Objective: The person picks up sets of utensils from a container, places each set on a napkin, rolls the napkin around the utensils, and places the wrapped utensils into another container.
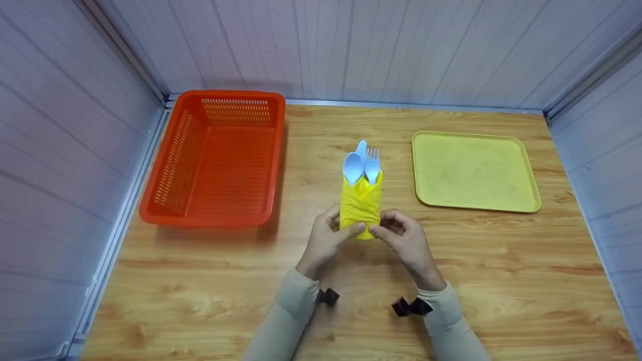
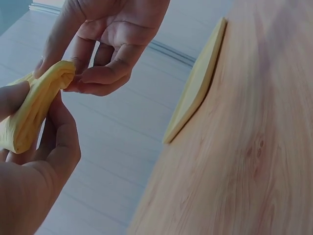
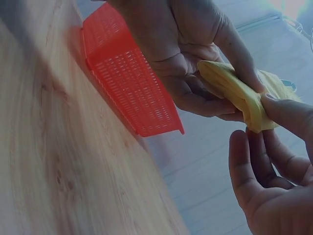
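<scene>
A folded yellow napkin (image 1: 360, 208) is held up above the table in both hands. Out of its top stick a pale blue spoon (image 1: 353, 167), a fork (image 1: 372, 165) and, behind them, a third piece with a rounded end (image 1: 361, 148); their lower parts are hidden in the napkin. My left hand (image 1: 329, 238) pinches the napkin's lower left side, thumb in front and fingers behind. At the lower right corner my right hand (image 1: 407, 243) pinches it between thumb and fingers. The left wrist view shows the napkin's layered bottom edge (image 2: 41, 105).
An orange-red plastic basket (image 1: 275, 165) with slotted walls stands at the back left. A shallow yellow tray (image 1: 476, 173) lies at the back right on the wooden table (image 1: 200, 301). Pale panel walls (image 1: 321, 50) enclose the back and both sides.
</scene>
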{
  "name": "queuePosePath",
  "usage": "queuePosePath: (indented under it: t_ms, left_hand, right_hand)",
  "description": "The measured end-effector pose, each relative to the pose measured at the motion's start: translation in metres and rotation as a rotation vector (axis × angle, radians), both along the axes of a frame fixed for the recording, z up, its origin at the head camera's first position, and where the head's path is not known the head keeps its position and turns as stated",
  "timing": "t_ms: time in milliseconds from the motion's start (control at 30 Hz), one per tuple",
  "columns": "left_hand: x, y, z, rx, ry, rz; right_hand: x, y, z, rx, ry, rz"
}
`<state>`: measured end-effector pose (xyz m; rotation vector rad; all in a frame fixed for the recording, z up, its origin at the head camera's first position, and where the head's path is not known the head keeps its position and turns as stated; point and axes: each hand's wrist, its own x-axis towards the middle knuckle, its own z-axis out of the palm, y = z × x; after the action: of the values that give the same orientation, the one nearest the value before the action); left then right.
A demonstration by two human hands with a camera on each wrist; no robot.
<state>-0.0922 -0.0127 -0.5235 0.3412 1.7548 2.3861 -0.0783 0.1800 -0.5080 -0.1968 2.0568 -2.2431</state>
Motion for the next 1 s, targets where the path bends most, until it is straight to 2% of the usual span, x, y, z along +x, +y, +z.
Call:
queuePosePath:
  t_ms: [267,467,667,1000]
  left_hand:
    - [-0.0008,0.0013,0.0014,-0.013,0.018,-0.006]
    - [-0.0015,0.0030,0.0028,-0.031,0.005,-0.003]
    - [-0.0009,0.0036,0.0042,-0.042,-0.001,0.025]
    - [-0.0002,0.0053,0.0053,-0.009,0.015,0.028]
  right_hand:
    - [0.0015,-0.0027,-0.0021,0.032,0.073,-0.012]
    - [0.0027,-0.0047,-0.0021,0.047,0.117,-0.040]
    - [0.0024,-0.0042,-0.0032,0.020,0.105,-0.025]
    - [0.0027,-0.0034,-0.0033,-0.005,0.082,-0.016]
